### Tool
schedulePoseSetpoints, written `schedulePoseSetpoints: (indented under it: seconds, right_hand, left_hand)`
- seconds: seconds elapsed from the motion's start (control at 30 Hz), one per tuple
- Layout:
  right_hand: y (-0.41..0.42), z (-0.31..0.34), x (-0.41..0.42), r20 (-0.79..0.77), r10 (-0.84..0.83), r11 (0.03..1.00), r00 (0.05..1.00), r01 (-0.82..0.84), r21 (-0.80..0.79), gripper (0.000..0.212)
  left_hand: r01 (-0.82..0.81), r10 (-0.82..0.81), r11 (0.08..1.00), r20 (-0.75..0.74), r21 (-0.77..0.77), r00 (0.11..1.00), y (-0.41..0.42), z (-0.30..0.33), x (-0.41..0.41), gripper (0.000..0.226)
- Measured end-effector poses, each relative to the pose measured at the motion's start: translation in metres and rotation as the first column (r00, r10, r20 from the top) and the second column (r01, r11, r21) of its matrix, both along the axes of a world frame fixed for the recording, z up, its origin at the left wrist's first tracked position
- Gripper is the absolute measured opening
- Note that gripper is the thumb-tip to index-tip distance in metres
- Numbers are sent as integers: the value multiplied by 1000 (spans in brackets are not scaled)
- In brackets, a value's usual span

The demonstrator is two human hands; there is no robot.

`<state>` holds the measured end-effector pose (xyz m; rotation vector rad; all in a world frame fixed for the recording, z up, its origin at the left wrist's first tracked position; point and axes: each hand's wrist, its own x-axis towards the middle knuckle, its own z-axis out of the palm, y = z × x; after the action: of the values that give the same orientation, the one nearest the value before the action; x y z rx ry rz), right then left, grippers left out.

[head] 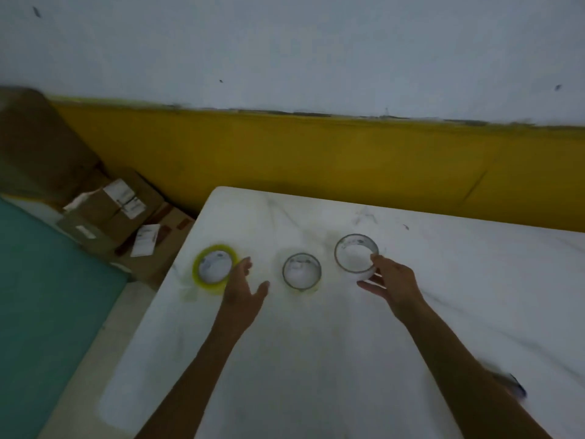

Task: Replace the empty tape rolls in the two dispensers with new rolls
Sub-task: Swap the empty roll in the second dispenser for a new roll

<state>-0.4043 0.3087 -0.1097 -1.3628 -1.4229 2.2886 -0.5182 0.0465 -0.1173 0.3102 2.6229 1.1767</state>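
— How do we have our hands placed?

— Both arms reach forward over the white counter (316, 359). Our left hand (245, 294) is spread, fingers apart, its fingertips at the near right side of the yellow tape roll (214, 269) by the counter's left edge; that grip is wide and has hold of nothing that we can make out. Our right hand (391, 285) has its fingers curled at the near right rim of the clear roll (356, 253), thumb stretched left; whether that grip has closed on the roll, we cannot tell through the blur.

— What else is around us?

— A third roll, a thin ring (301, 271), lies flat between our hands, touching neither. A dark blurred thing (516, 386) sits by our right forearm near the counter's right edge. Off the left edge, cardboard boxes (110, 213) are stacked against the yellow wall band (316, 160).
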Motion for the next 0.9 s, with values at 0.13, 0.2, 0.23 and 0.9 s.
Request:
schedulePoseSetpoints:
  seconds: [0.13, 0.2, 0.23, 0.9]
  right_hand:
    - [5, -15, -44, 115, -92, 996, 989, 92, 3, 19]
    - [2, -20, -61, 148, -118, 993, 982, 117, 13, 13]
    - [0, -23, -67, 162, -128, 992, 978, 127, 18, 10]
    - [-40, 43, 73, -161, 314, 936, 936, -333, -112, 38]
  left_hand:
    - [12, -49, 950, -111, -311, 993, -48, -21, -57, 56]
    - [100, -199, 852, -142, -513, 970, -62, -39, -71, 57]
    - [133, -252, 806, -131, -577, 959, -65, -49, -74, 55]
    - [-222, -128, 823, 551, 522, 824, 98, 112, 84, 20]
